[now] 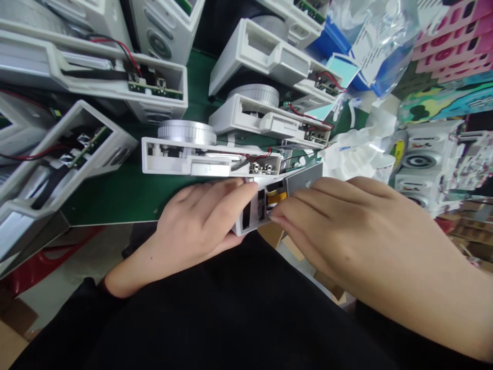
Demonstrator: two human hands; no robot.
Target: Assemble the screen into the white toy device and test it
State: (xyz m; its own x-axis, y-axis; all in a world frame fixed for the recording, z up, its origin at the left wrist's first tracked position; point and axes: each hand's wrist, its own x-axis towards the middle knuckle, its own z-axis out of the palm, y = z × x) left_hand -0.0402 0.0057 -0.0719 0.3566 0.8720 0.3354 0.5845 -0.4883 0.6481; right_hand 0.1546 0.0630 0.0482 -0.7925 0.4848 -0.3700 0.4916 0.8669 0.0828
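My left hand (196, 218) grips the end of a white plastic housing (248, 218) from the near side, its fingertips resting on the housing's edge. A grey metal-faced panel (304, 181) stands at the housing's far end. My right hand (346, 228) pinches in at the open housing, fingertips beside a yellow ribbon cable (276, 197). Just behind both hands lies a similar white housing (208, 163) with a silver ribbed knob (187, 132), red and black wires and a small circuit board (265, 165). The ribbon's far end is hidden by my fingers.
Several more white housings with circuit boards and wires (92, 77) cover a green work mat (115, 198). Plastic bags (381, 51) and white wrapping lie at the far right, beside printed boxes (450, 36). The mat's near edge runs below my left hand.
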